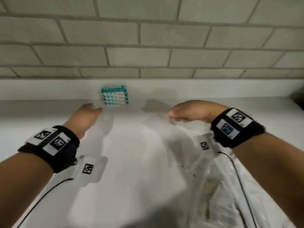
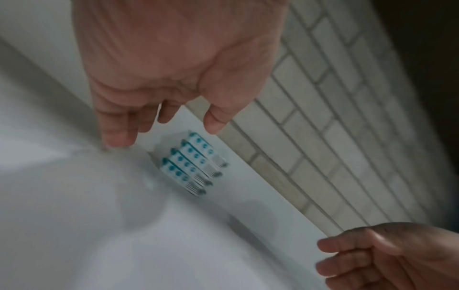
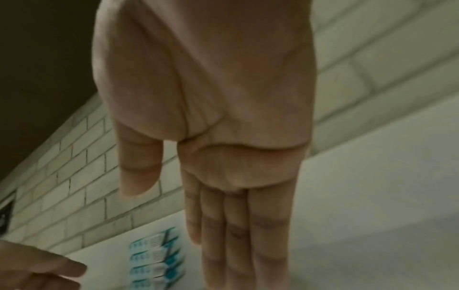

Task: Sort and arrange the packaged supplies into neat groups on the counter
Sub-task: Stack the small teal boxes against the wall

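A small stack of teal-and-white packets (image 1: pixel 114 97) lies on the white counter (image 1: pixel 134 162), close to the tiled wall (image 1: pixel 148 38) at the back. The packets overlap one another like steps, each showing a row of teal dots and a fine barcode-like strip in the left wrist view (image 2: pixel 191 164). In the right wrist view the same stack (image 3: pixel 156 259) sits just below the wall's bottom row of tiles.

The left hand (image 1: pixel 83 117) hovers just beside the stack, on its left, with fingers loosely extended and holding nothing; its fingertips (image 2: pixel 119 137) are near the counter, apart from the packets. The right hand (image 1: pixel 190 112) is to the right of the stack, well apart from it, palm down. Its fingers (image 3: pixel 238 235) are straight and together, empty.

Both wrists wear black bands with black-and-white square markers. Near the right forearm, at the lower right of the counter, lies crumpled clear plastic wrapping (image 1: pixel 218 191).
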